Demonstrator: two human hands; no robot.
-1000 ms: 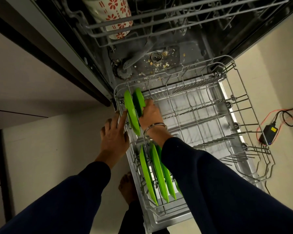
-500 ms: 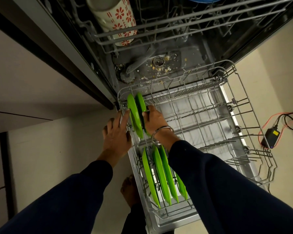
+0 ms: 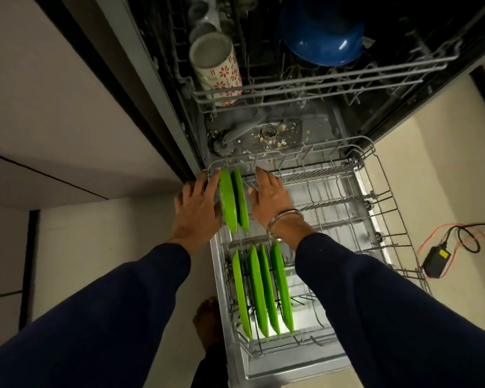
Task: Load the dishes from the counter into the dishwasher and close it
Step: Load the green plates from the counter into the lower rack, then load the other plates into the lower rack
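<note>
Over the pulled-out lower rack [image 3: 375, 175], left hand [image 3: 196, 211] and right hand [image 3: 269, 197] flank two green plates [image 3: 233, 203] — fingers straight, clamped on nothing. Seating seems finished; next, more dishes.

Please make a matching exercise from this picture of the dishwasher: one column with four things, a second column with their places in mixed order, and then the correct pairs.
Things
1. white mug with red flower pattern
2. dark blue round bowl
3. pair of bright green plastic plates
4. small black box with a yellow label

Places
A. on the floor, right of the lower wire rack, with cables attached
B. upper rack, left side
C. far end of the lower rack, between the left hand and the right hand
D. upper rack, right side

Pairs: 1-B, 2-D, 3-C, 4-A
</note>
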